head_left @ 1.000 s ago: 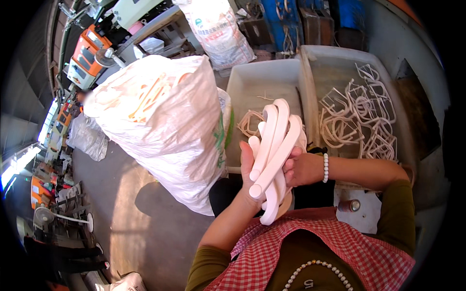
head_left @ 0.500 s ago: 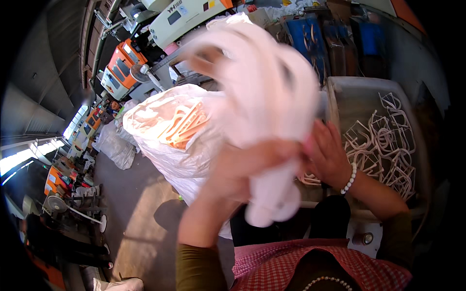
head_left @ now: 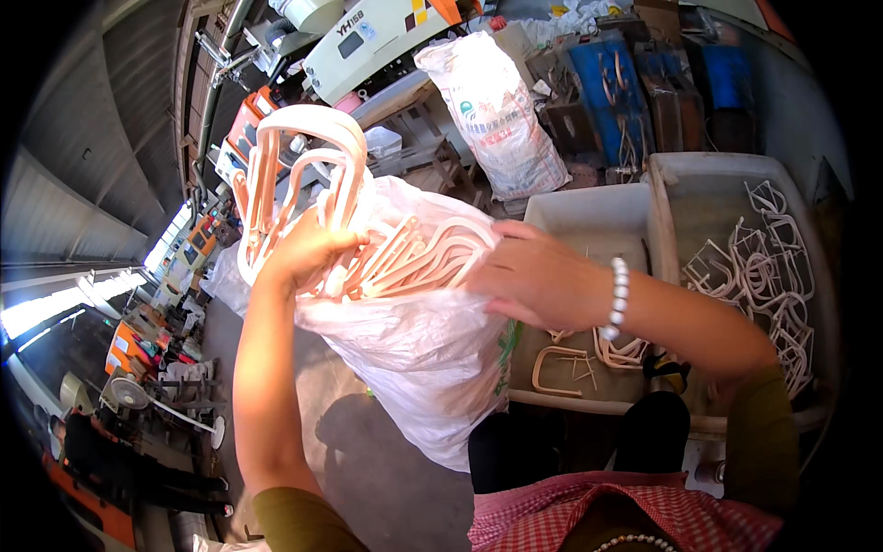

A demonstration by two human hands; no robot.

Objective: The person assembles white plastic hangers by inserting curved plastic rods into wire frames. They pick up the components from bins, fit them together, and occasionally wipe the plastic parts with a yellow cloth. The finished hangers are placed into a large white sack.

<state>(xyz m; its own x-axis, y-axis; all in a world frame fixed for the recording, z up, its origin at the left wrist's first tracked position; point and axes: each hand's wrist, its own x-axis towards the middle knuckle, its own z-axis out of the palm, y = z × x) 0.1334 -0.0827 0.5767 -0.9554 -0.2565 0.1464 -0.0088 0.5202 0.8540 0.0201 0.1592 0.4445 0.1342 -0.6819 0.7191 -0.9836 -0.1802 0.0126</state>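
My left hand (head_left: 317, 248) is closed around a bundle of pale pink, U-shaped plastic handles (head_left: 313, 120), held upright over the mouth of a white woven sack (head_left: 414, 377). More of these curved plastic handles (head_left: 432, 253) lie stacked inside the sack, filling it near its rim. At the sack's right edge, my right hand (head_left: 543, 276) grips the rim, fingers on the inner side and thumb lower down outside; its fingertips are partly hidden by the plastic.
Right of the sack, a pale bin (head_left: 589, 396) holds a few loose frames, and a larger bin (head_left: 662, 175) holds a tangle of them. A filled printed sack (head_left: 501, 120) stands behind. A white machine (head_left: 368, 46) is at the back; a person (head_left: 120, 451) is far left.
The handle bundle has swung leftward from in front of me to over the sack, in my left hand. My right hand has left the bundle and reached the sack's rim.
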